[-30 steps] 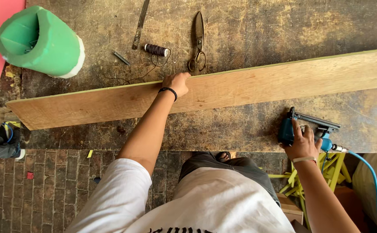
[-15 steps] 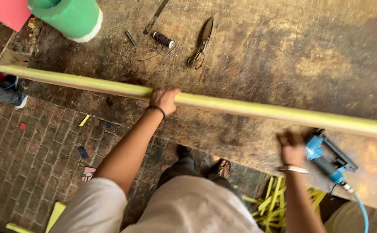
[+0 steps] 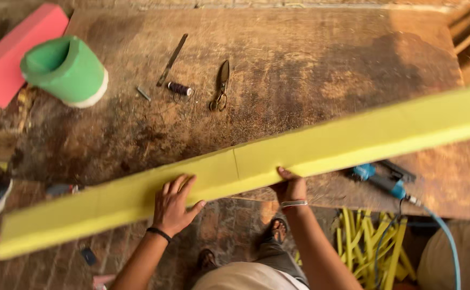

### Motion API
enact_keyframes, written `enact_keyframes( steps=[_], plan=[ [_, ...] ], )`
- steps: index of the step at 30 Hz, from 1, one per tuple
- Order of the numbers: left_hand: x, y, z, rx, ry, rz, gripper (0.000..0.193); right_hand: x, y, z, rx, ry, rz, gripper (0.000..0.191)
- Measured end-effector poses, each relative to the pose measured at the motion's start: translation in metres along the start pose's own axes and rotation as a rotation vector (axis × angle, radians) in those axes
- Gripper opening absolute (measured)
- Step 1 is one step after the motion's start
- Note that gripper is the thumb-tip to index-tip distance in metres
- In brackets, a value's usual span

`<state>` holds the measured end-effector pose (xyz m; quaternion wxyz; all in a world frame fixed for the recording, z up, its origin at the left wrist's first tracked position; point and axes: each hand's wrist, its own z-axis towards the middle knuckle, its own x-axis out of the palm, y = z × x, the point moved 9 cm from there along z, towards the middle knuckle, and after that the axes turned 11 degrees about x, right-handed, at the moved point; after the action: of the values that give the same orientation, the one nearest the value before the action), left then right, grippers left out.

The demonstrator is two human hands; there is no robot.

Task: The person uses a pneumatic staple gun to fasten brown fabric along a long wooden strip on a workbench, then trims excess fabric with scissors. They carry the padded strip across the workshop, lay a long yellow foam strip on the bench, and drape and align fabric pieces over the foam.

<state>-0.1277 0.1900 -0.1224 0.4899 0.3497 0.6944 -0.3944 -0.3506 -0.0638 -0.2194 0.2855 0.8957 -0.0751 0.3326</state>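
Yellow-faced and long, the plank (image 3: 256,166) runs slantwise across the near edge of the desk (image 3: 299,70), its low end out over the brick floor (image 3: 229,225) and its high end rising off toward the right. The left hand (image 3: 174,204) lies flat on the yellow face, fingers spread, pressing rather than clasping. The right hand (image 3: 291,188) comes up from under the plank's near edge, its grip curled round that edge with a thumb showing on the yellow. Just right of that hand a blue power tool (image 3: 382,180) lies on the desk, a blue hose (image 3: 444,236) trailing from it. Beyond the hands, well apart, lie scissors (image 3: 220,88), a dark spool (image 3: 179,88) and a thin metal strip (image 3: 171,52); farther left stand a green foam roll (image 3: 65,70) and a pink foam slab (image 3: 14,53).
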Motion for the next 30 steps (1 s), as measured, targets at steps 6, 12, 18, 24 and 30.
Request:
enact_keyframes(
  steps=[6,12,18,24,30],
  plan=[
    [-0.034,0.031,-0.013,0.193,-0.181,-0.377,0.119,0.072,-0.004,-0.092,-0.378,0.252,-0.231,0.044],
    [-0.044,0.056,-0.068,0.432,-0.187,-0.625,0.125,0.193,-0.042,-0.190,-0.535,0.139,-0.605,0.049],
    [-0.056,0.057,-0.110,0.506,-0.314,-1.435,0.105,0.292,-0.088,-0.256,-0.630,0.004,-1.039,0.038],
    [-0.070,0.087,-0.151,0.464,-0.489,-2.073,0.094,0.363,-0.164,-0.292,-0.931,-0.030,-1.526,0.064],
    [-0.020,0.078,-0.160,0.286,-0.436,-2.486,0.093,0.315,-0.187,-0.310,-1.359,-0.187,-1.630,0.063]
  ],
)
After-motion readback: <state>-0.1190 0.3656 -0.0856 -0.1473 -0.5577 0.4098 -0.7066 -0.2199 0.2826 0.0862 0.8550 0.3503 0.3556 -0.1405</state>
